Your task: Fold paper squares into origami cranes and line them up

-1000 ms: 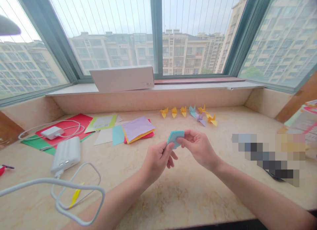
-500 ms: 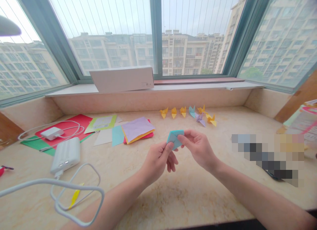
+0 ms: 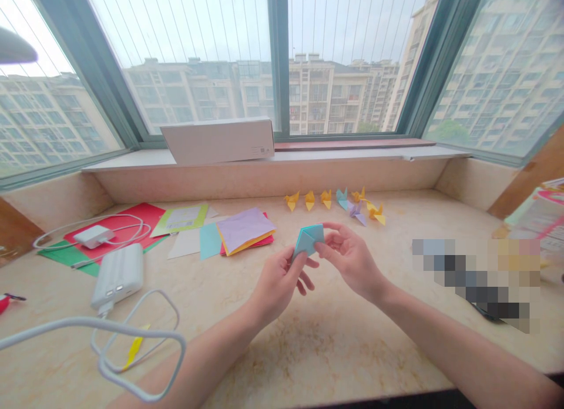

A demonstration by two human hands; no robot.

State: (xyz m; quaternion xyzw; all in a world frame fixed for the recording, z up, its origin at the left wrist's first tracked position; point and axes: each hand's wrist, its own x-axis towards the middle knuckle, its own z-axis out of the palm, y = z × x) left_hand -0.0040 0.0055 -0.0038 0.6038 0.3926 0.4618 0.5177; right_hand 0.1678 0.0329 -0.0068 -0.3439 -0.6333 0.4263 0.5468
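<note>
A small folded piece of blue origami paper (image 3: pixel 309 238) is held up above the counter, with fold lines and a layered top edge showing. My left hand (image 3: pixel 284 280) pinches its lower left corner between thumb and fingers. At its right side my right hand (image 3: pixel 348 253) grips the edge, thumb on the near face and index finger behind. Beyond the hands stand several folded paper cranes: yellow ones such as this crane (image 3: pixel 309 201), a blue crane (image 3: pixel 342 198) and a purple crane (image 3: pixel 356 213).
Left of my hands lie a purple sheet (image 3: pixel 245 228) on other coloured papers and a red sheet (image 3: pixel 132 221). A white power bank (image 3: pixel 118 277) with a looping cable (image 3: pixel 145 322) sits nearer. A long white box (image 3: pixel 218 141) stands on the window ledge. A blurred patch covers items at right.
The folded blue paper has turned more upright and shifted slightly left, showing more of its near face. My right index finger has lifted a little behind it.
</note>
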